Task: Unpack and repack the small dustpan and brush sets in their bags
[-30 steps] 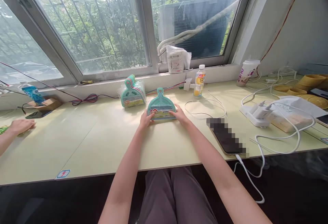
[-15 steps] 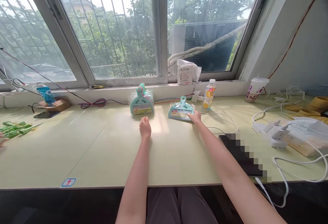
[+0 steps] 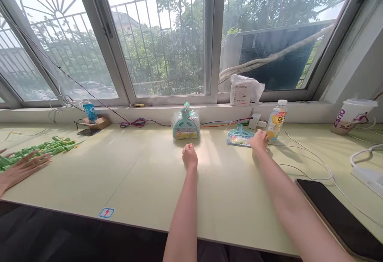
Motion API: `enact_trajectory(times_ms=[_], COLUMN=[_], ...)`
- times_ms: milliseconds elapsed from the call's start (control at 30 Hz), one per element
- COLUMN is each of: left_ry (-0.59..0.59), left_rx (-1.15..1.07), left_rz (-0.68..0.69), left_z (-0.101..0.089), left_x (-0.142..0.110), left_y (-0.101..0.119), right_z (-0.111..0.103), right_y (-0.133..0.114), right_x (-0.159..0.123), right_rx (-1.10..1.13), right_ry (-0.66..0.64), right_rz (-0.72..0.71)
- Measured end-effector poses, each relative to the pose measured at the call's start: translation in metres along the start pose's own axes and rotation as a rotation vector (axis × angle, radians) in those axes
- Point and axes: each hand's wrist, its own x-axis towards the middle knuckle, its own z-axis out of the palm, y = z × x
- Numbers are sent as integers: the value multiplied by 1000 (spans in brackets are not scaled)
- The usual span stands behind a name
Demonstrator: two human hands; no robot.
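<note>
My right hand point(image 3: 259, 141) rests at the right edge of a single packaged teal mini dustpan point(image 3: 239, 136) lying flat on the pale table point(image 3: 143, 174), fingers curled on its corner. A stack of the same teal dustpans in clear wrap point(image 3: 186, 123) stands upright by the window sill. My left hand point(image 3: 190, 156) lies on the table just in front of that stack, fingers curled in, holding nothing.
A drink bottle point(image 3: 277, 119) stands right beside my right hand. A dark phone point(image 3: 341, 218) and white cables lie at the right. A lidded cup point(image 3: 351, 115) is far right. Another person's hand point(image 3: 20, 168) rests by green items point(image 3: 44, 148) at left.
My right hand slid the single dustpan right and back toward the bottle. My left hand let go of it and stayed mid-table. My view turned left and up.
</note>
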Motion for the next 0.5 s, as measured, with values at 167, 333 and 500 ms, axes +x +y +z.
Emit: enact_trajectory(times_ms=[167, 333, 500], left_ry=[22, 43, 51], left_rx=[-24, -83, -57], left_rz=[-27, -69, -67], left_z=[-1, -5, -8], left_x=[1, 3, 6], left_y=[1, 0, 1], right_z=[21, 63, 84], right_y=[-88, -180, -208], right_x=[-50, -114, -140], right_rx=[146, 383, 346], right_ry=[-49, -483, -499], right_rz=[-388, -342, -231])
